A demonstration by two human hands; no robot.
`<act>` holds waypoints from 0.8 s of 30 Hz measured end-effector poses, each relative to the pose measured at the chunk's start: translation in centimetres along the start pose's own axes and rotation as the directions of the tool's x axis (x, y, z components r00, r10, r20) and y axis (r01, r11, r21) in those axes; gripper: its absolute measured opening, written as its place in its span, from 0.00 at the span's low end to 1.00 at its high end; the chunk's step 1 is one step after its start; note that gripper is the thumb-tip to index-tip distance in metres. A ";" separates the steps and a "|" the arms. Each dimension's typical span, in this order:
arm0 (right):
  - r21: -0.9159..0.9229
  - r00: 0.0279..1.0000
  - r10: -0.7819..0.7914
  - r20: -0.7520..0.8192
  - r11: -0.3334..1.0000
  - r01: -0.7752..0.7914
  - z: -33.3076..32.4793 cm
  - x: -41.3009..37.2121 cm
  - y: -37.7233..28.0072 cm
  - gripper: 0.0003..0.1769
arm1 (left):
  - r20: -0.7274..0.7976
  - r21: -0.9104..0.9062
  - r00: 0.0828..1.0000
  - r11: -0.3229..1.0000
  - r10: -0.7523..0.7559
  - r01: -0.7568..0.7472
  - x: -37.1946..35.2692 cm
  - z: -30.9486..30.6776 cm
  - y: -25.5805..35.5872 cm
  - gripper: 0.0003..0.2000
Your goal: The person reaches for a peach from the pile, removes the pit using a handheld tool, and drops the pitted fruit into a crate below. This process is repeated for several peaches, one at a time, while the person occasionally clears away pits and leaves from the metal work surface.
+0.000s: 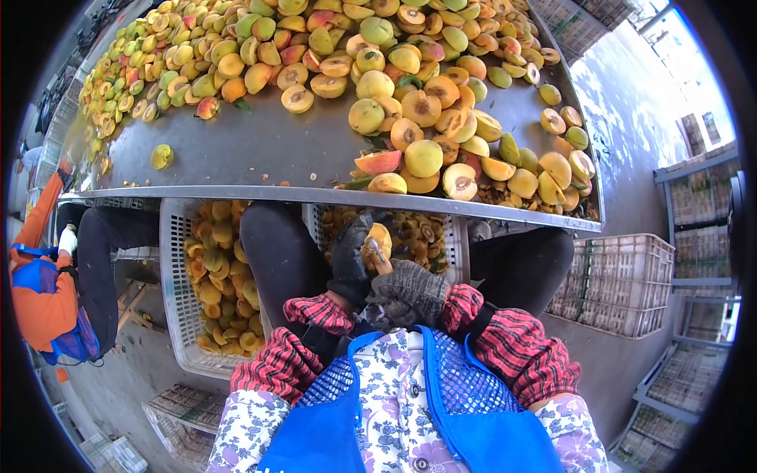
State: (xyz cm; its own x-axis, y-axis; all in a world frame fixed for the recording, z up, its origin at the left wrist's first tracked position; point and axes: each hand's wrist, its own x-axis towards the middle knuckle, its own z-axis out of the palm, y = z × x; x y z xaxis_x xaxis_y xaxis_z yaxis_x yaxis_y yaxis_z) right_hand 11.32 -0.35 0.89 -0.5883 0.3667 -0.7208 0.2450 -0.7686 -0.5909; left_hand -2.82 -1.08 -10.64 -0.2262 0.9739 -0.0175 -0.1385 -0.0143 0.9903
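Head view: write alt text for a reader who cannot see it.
Two gloved hands meet over a lap: the left hand grips a yellow fruit, the right hand close against it. Above lies a metal table heaped with halved fruit; crates of fruit stand below it.

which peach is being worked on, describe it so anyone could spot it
Find the long metal table heaped with fruit, then look just below its front edge. There the dark-gloved left hand holds one yellow peach, the grey-gloved right hand against it. Unlike the rest, it is held, not heaped.
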 end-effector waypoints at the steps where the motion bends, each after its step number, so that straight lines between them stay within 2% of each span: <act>1: -0.145 0.991 -0.130 0.019 0.981 0.131 0.0 0.2 0.0 0.04 | -0.037 -0.196 0.995 0.977 -0.093 0.084 0.1 0.1 0.1 0.13; 3: -0.411 0.924 -0.366 0.108 0.830 0.377 -0.3 0.7 0.4 0.05 | -0.050 -0.564 0.956 0.798 -0.288 0.211 0.4 0.5 0.5 0.14; 5: -0.575 0.772 -0.590 0.238 0.555 0.601 -0.9 1.6 1.6 0.06 | -0.085 -0.220 0.990 0.971 -0.111 0.090 0.1 0.2 0.2 0.14; 6: -0.628 0.672 -0.667 0.321 0.381 0.679 -1.2 2.1 2.2 0.06 | -0.087 -0.183 0.991 0.980 -0.098 0.080 0.0 0.2 0.2 0.14; 7: -0.650 0.782 -0.580 0.230 0.507 0.567 -1.3 2.6 2.4 0.05 | -0.089 -0.146 0.992 0.987 -0.084 0.070 -0.1 0.3 0.2 0.14; 8: -0.656 0.870 -0.473 0.136 0.616 0.437 -1.3 3.1 2.6 0.04 | -0.094 -0.258 0.984 0.959 -0.150 0.121 -0.3 0.8 1.1 0.14; 10: -0.721 0.861 -0.480 0.170 0.535 0.440 -1.5 3.2 2.7 0.03 | -0.069 -0.407 0.965 0.890 -0.253 0.204 -0.3 1.0 1.6 0.14; 12: -0.758 0.640 -0.622 0.452 0.112 0.643 -1.8 2.2 2.3 0.04 | -0.022 -0.489 0.944 0.827 -0.328 0.276 -0.1 0.9 1.2 0.14; 13: -0.663 0.781 -0.535 0.321 0.462 0.589 -1.6 1.7 1.9 0.05 | -0.017 -0.487 0.943 0.827 -0.333 0.283 0.0 0.7 0.6 0.14; 14: -0.485 0.894 -0.386 0.226 0.751 0.447 -1.1 1.0 1.1 0.06 | -0.012 -0.483 0.941 0.826 -0.338 0.291 0.2 0.5 0.0 0.14; 15: -0.393 0.916 -0.339 0.214 0.829 0.399 -1.0 0.9 0.9 0.06 | -0.008 -0.479 0.940 0.826 -0.341 0.296 0.4 0.3 -0.4 0.14; 16: -0.296 0.935 -0.291 0.201 0.892 0.341 -0.9 0.8 0.8 0.07 | 0.005 -0.433 0.958 0.863 -0.287 0.260 0.4 0.1 -0.8 0.15; 17: -0.337 0.896 -0.381 0.228 0.832 0.440 -0.9 1.1 1.1 0.07 | 0.019 -0.387 0.973 0.895 -0.232 0.221 0.4 0.0 -0.6 0.15; 19: -0.304 0.926 -0.350 0.143 0.875 0.378 -0.7 1.2 1.3 0.08 | 0.018 -0.292 0.987 0.944 -0.159 0.157 0.3 0.0 -0.7 0.15; 21: -0.098 0.997 -0.062 -0.052 0.994 0.056 0.4 0.6 0.3 0.09 | -0.015 -0.189 0.993 0.976 -0.114 0.109 0.4 0.0 -1.4 0.15; 24: 0.046 0.997 -0.038 -0.065 0.998 0.041 1.2 0.0 -0.1 0.11 | -0.039 -0.558 0.962 0.804 -0.271 0.204 0.7 0.5 -3.3 0.14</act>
State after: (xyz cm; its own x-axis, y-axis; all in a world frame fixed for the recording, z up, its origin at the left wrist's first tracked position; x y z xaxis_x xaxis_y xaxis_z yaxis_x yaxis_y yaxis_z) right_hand 10.40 -0.92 1.38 -0.5457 0.4286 -0.7201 0.1851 -0.7765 -0.6024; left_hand -2.07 -0.21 -13.89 -0.2181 0.9316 -0.2907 -0.6957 0.0605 0.7157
